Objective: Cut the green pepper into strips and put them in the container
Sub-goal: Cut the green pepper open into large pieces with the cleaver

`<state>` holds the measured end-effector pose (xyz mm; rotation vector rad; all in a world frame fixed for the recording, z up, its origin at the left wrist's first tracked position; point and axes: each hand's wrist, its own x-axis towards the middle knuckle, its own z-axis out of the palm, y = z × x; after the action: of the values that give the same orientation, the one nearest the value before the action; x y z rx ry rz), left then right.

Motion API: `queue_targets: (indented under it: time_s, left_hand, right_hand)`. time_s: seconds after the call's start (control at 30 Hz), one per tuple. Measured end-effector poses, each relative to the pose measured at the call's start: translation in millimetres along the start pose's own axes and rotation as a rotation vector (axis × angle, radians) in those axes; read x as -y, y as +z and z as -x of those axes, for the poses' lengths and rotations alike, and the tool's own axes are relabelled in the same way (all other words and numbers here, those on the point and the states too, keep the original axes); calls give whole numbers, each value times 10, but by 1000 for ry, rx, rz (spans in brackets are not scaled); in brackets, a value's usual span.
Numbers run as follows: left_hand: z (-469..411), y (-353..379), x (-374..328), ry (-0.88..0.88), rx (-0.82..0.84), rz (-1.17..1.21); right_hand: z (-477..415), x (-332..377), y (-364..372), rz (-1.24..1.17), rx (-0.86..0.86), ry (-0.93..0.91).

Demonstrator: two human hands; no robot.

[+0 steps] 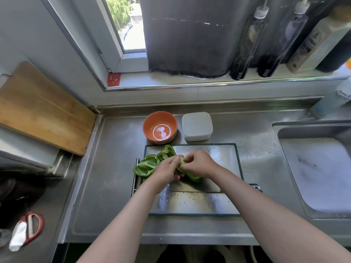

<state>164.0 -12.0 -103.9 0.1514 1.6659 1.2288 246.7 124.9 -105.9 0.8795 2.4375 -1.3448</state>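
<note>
As left hand [167, 171], right hand [199, 164] pinch | pepper piece [192, 176] between fingers [178, 160]

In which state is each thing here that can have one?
held pepper piece: not yet in strips.
left hand: grips it.
right hand: pinches it.
other pepper pieces: lying on cutting board, not in strips.
container: lid on.
orange bowl: upright, no pepper inside.

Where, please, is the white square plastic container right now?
In the head view, the white square plastic container stands behind the metal cutting board, immediately right of the orange bowl.
</note>
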Motion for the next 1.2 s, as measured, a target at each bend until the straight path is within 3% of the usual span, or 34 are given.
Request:
queue_targets:
  time_s: [0.23,0.47,0.6,0.77,0.97,1.07,1.2]
  left_hand:
    - [-36,-16,26,44,35,-201]
    - [-87,-112,-56,55,98,-322]
    - [-104,-137,-112,5,112,-276]
    - [-151,-168,-155,5,39,-343]
    - [-84,-273,-199,-45,48,-65]
    - [-32,-309,-185,-97,93,182]
    - [-24,-315,-124,-127,116,292]
  right_hand:
    - [-63,-6,-8,40,-11,6]
    - [-79,82,-11,483,-64,-201]
    - [-175,82,-61,539,-37,-282]
    - [-239,131,-166,789,3,-374]
    - [-197,59,-291,928,-37,-113]
    - [-125,-35,-216,918,-32,-88]
    - [-76,-108,-197,783,25,-134]
